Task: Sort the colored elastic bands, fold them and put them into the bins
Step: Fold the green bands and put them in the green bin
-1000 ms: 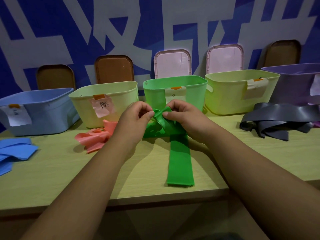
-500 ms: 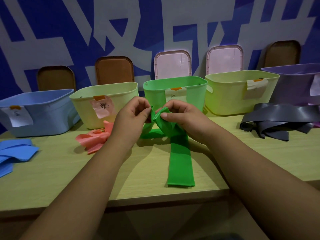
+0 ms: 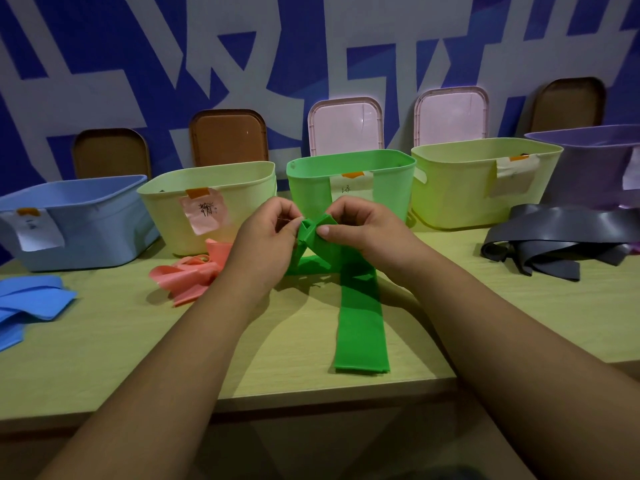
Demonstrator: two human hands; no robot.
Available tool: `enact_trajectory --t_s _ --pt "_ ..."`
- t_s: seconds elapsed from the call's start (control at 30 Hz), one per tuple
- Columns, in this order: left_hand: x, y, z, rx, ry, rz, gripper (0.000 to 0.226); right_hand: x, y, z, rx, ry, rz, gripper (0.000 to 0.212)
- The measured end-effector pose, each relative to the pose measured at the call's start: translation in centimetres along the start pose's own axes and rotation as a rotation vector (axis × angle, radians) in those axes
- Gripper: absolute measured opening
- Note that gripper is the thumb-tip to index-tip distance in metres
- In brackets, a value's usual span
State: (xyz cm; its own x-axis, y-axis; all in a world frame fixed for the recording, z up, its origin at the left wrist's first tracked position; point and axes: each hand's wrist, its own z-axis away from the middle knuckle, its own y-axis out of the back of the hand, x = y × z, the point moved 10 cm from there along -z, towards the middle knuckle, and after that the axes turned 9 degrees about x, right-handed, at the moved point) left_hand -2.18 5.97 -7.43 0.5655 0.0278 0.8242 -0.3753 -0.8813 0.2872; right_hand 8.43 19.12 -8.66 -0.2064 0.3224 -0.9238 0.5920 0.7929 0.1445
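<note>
**Green band mid-fold, just short of its bin**

Head view, step in hand: folding.
- The left hand (image 3: 270, 233) and right hand (image 3: 363, 230) meet above the table (image 3: 138, 358), each pinching the upper end of the green band (image 3: 360, 323) between thumb and curled fingers.
- The pinched end is bunched into a small fold between the two thumbs. The rest of the band trails toward the body and lies flat on the table, with a shorter tail below the left hand.
- Judged early in the fold, since most of the length is not yet gathered.

Next move, as I read it: bring the long tail up in tidy laps, then lift forward into the green bin (image 3: 391, 188) directly beyond the knuckles.

Edges and room:
- The band's free end stops just short of the table's near edge, so a pull toward the body could drop it over.
- Pink bands (image 3: 194, 275) lie close outside the left wrist.
- Black bands (image 3: 554, 240) lie well out past the right hand.
- Open table lies under both forearms.
- The bin rim sits higher than the hands, so the bundle must rise to clear it.
</note>
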Motion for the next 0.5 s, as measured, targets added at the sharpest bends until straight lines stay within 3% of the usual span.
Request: enact_trajectory --t_s 0.2,0.37,0.5 --pt "0.2 -0.5 -0.1 -0.076 -0.067 0.023 0.012 -0.3 0.2 -0.1 0.001 0.029 -0.017 0.007" --pt "0.3 -1.2 0.1 -0.163 -0.002 0.331 0.013 -0.2 0.7 -0.1 0.029 -0.012 -0.126 0.007" --pt "0.2 -1.7 0.2 -0.232 0.071 0.525 0.031 0.0 0.6 -0.1 0.048 -0.05 -0.276 0.006"
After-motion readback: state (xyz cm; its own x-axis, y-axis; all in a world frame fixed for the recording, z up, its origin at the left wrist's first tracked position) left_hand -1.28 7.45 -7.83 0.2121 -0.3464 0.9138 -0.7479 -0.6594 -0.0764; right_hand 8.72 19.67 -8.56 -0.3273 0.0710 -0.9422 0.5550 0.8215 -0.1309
